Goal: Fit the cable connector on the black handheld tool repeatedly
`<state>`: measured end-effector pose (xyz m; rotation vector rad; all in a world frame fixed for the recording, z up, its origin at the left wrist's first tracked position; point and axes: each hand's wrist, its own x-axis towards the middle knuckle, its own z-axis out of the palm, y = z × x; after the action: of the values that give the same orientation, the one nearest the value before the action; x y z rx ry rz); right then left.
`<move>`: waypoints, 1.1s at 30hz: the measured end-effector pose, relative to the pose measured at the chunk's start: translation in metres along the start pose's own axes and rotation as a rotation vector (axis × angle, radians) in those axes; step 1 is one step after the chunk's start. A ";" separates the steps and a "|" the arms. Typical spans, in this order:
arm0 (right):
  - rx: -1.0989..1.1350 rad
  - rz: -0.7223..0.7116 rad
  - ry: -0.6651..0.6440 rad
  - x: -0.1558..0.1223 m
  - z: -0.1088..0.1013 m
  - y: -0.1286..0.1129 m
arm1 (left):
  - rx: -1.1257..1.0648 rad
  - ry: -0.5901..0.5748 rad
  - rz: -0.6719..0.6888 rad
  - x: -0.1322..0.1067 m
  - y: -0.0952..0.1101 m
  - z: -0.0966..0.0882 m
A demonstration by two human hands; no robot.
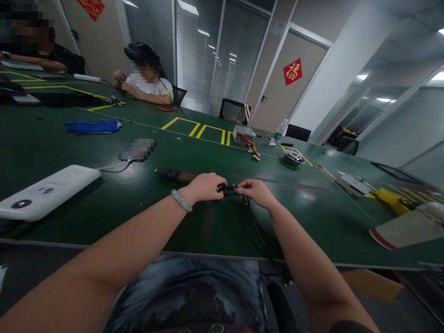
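Two grips beside the rod (169, 173): your left hand (207, 187) grasps the black piece (221, 187), your right hand (255, 191) pinches its end; brace the left.

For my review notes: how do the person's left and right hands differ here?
The left hand has a pale bracelet at its wrist; the right hand has a bare wrist. The left hand curls around a dark piece; the right hand pinches a small part I cannot identify. Both are above the green table.
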<state>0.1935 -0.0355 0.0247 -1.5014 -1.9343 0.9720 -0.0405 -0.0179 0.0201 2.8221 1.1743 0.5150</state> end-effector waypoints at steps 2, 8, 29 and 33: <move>-0.010 -0.030 0.065 0.011 0.004 0.000 | 0.017 0.009 -0.005 0.000 -0.002 -0.001; -0.233 -0.111 0.251 0.008 0.018 0.016 | 0.046 0.026 -0.020 0.003 0.003 0.002; -0.560 -0.291 0.314 0.004 0.032 0.014 | 0.037 0.087 -0.008 0.007 0.007 0.011; -0.513 -0.305 0.322 0.004 0.032 0.016 | 0.017 0.104 0.001 0.006 0.004 0.012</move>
<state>0.1782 -0.0366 -0.0083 -1.4430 -2.1714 0.0905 -0.0297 -0.0153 0.0113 2.8418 1.1992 0.6625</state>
